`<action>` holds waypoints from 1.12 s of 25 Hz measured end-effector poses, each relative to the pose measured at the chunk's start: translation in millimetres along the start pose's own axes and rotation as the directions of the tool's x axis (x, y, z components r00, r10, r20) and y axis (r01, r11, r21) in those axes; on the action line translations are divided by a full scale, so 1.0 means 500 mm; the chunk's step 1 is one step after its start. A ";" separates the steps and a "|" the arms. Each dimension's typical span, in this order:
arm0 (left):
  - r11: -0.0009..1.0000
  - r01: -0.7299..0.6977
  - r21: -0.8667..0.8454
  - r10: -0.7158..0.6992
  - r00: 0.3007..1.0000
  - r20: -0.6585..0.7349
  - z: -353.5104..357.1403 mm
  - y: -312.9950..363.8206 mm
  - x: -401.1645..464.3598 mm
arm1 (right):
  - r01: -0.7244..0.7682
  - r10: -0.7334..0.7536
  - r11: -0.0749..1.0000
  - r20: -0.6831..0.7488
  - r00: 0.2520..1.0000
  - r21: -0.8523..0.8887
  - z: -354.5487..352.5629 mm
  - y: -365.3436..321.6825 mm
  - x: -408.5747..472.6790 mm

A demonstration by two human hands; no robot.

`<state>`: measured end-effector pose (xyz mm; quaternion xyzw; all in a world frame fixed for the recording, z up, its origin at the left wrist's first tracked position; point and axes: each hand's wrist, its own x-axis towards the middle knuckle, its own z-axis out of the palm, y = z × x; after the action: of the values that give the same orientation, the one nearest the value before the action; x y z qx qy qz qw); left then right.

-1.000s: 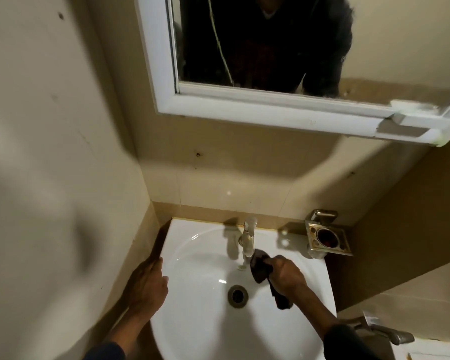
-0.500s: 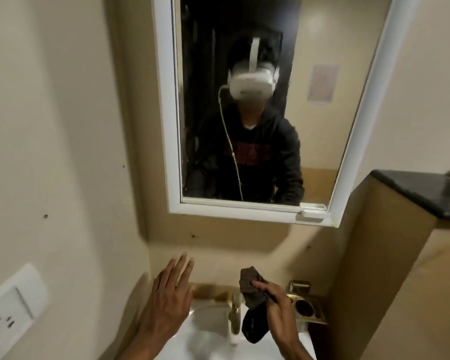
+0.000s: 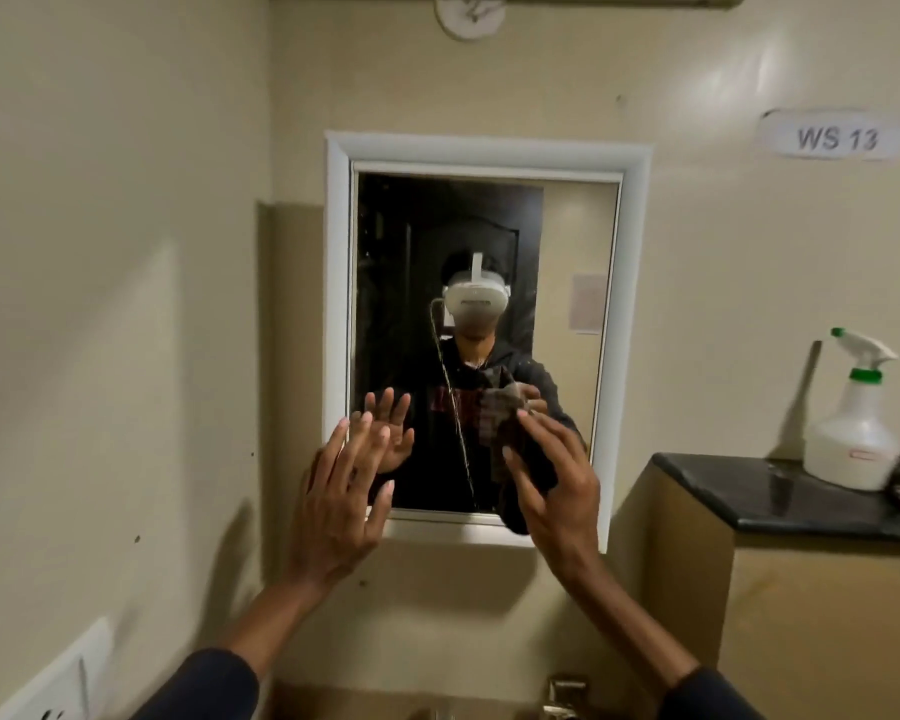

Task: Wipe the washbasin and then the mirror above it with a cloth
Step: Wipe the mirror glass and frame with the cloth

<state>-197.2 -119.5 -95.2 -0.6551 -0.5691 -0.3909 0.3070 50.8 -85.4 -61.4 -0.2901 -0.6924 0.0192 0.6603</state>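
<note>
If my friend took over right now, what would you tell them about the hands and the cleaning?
Left hand: open, fingers spread, empty, raised near the mirror's lower left.
Right hand: gripping the dark cloth, held up at the mirror, lower right.
Spray bottle stands on the black counter to the right.
Whether the basin got wiped can't be told from here. Left: wipe the whole mirror.
</note>
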 end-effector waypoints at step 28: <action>0.953 0.256 -0.160 -0.287 0.935 -0.210 -0.076 -0.112 0.285 | -0.114 -0.175 0.799 -0.410 0.895 -0.590 -0.095 -0.058 0.485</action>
<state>-251.7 -70.6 44.3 -0.5388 -0.5879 -0.5393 0.2707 93.8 -22.8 175.6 -0.4689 -0.4977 -0.2783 0.6746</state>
